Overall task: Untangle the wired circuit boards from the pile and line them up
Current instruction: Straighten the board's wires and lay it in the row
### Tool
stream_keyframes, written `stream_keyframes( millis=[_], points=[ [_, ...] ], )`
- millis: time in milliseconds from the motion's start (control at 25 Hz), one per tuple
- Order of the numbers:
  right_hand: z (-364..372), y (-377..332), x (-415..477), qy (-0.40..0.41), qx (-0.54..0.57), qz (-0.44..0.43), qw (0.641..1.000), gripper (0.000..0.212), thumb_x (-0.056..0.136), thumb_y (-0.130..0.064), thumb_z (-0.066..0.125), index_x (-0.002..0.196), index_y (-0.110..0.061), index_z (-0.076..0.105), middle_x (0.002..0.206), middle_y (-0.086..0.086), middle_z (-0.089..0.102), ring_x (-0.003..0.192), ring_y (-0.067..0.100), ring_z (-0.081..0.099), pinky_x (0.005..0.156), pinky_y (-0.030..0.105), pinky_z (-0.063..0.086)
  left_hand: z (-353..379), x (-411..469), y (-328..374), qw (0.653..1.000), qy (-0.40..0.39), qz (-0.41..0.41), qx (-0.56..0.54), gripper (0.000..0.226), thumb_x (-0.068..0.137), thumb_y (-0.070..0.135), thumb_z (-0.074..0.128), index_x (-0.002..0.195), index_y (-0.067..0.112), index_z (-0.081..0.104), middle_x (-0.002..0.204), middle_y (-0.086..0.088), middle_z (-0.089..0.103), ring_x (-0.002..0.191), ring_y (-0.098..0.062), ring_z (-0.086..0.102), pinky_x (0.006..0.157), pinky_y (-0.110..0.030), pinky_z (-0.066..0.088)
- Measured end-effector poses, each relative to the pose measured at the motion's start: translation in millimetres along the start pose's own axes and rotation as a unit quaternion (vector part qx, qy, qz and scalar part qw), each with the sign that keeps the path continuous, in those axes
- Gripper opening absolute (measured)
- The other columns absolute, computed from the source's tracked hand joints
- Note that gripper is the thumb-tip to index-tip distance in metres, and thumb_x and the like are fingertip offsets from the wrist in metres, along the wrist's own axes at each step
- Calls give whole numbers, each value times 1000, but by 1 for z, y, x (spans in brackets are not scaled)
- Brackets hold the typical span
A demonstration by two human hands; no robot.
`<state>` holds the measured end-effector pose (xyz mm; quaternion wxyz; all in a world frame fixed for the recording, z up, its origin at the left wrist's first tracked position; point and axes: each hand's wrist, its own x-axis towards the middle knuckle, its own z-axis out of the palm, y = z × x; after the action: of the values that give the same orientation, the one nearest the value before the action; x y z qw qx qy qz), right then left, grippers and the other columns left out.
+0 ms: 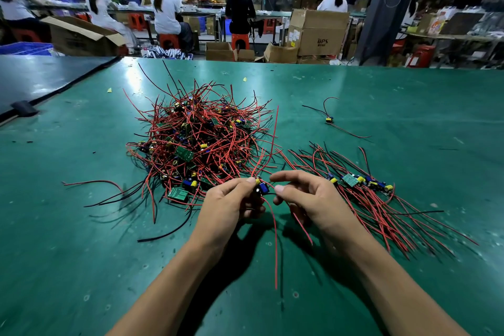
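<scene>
Red-wired pile (201,142), 12 o'clock on worktop (81,226): mostly unsorted. Lined-up row (362,185), 3 o'clock: small. Left hand (231,204) pinches one circuit board (263,188); right hand (308,199) pinches its wire (302,228).

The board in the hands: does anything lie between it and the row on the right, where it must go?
Nothing lies on the mat between board and row; only the right hand, holding its wires, is there. Strands from the pile reach toward the board; whether they catch it, I cannot tell.
</scene>
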<state>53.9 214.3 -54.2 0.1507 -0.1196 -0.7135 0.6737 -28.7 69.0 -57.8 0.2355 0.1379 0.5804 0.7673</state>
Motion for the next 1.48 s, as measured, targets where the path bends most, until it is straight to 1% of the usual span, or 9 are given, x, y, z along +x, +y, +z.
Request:
stream_keyframes(
  millis=[240,520,640,800,960,1080,1160,1280,1480],
  points=[
    [-2,-1,-3,-50,0,10,999,12,87,-16,76,97,-24,77,75,-2,64,49,3,43,44,12,32,0,-1,0,1000,-25,-10,-8,22,96,13,56,80,9,70,70,-8,64,58,-17,60,49,-24,51],
    [-3,0,1,30,-21,-19,999,14,88,-5,72,98,-15,73,69,-1,60,50,5,42,47,13,33,2,-2,-3,999,-17,-1,37,22,98,18,54,94,3,69,71,-4,64,59,-14,60,57,-24,51],
    [-4,-5,3,31,162,33,986,21,80,-7,73,100,-9,69,72,5,62,44,9,40,41,18,33,3,-4,-3,995,-30,19,90,19,99,16,53,95,4,68,69,-1,63,59,-12,57,56,-21,50],
    [-6,-6,4,-16,299,93,950,28,72,-1,69,99,-4,70,90,13,74,64,16,70,55,23,57,9,-6,-8,991,-40,33,123,19,100,14,51,94,6,68,66,2,60,53,-8,52,52,-17,44],
    [-5,-3,0,25,105,30,994,26,84,9,66,100,-11,71,91,5,72,66,12,67,54,19,51,5,-2,-5,999,-19,-3,40,21,99,16,53,87,10,69,66,1,61,56,-12,51,53,-21,44],
    [-2,1,-4,-25,-62,-25,997,31,87,-4,74,112,-23,71,103,4,72,75,13,66,66,21,51,3,-1,-4,999,-26,-18,15,23,98,17,53,87,9,71,73,-8,62,61,-18,53,57,-25,45],
    [0,1,-4,-51,-56,-31,997,35,86,-10,77,117,-26,71,105,0,73,77,14,65,72,25,52,2,-1,-4,999,-35,-19,25,23,98,18,53,88,7,71,77,-13,61,69,-24,54,63,-30,45],
    [0,1,-5,-59,-28,-29,997,35,84,-17,79,116,-28,73,93,-10,71,66,7,56,61,16,46,2,-4,-3,997,-49,-4,64,25,98,19,53,87,13,75,78,-10,62,71,-22,53,60,-27,45],
    [-4,4,-3,-11,-30,-29,999,16,81,-28,81,95,-20,79,73,-5,70,61,5,54,59,13,43,3,-8,-5,982,-75,42,170,25,98,17,54,82,10,72,69,-12,57,63,-19,49,60,-32,39]
  ],
)
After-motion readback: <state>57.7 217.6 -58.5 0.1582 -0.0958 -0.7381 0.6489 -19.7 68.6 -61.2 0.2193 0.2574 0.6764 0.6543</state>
